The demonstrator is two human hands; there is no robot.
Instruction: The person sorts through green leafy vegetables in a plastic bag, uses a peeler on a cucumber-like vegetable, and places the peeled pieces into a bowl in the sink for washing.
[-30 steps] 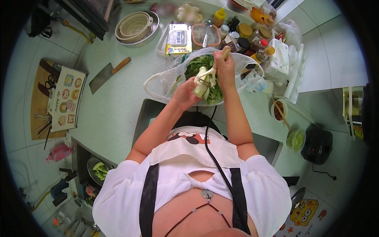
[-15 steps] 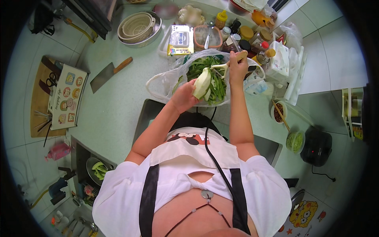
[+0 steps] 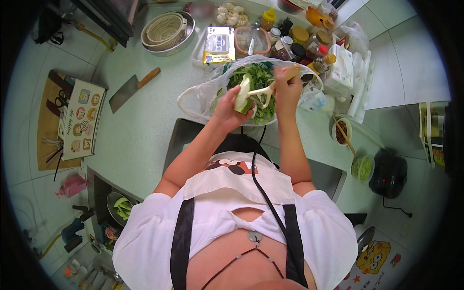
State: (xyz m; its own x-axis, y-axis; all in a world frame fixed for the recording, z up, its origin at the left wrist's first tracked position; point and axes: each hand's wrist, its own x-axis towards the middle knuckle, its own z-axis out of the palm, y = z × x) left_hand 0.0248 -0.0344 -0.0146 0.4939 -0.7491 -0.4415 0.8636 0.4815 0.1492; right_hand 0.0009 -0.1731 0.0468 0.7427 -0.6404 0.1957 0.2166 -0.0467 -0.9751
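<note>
My left hand is closed around a stubby pale-green vegetable, partly peeled, with darker green skin at its lower end. A Y-shaped peeler with a cream head and a wooden handle is gripped in my right hand. Its head lies right beside the vegetable; whether the blade touches it I cannot tell. Both hands are over an opened white plastic bag, which holds a heap of green peelings and leafy strips.
A cleaver lies on the counter at left. Behind the bag stand a wipes pack, a lidded container, garlic and several bottles. Nested colanders are at the back left. Bowls sit at right, near the sink edge.
The vegetable has been tilted and turned in my left hand, now showing green skin below. My right hand has come slightly nearer and lower, bringing the peeler's head down beside the vegetable.
</note>
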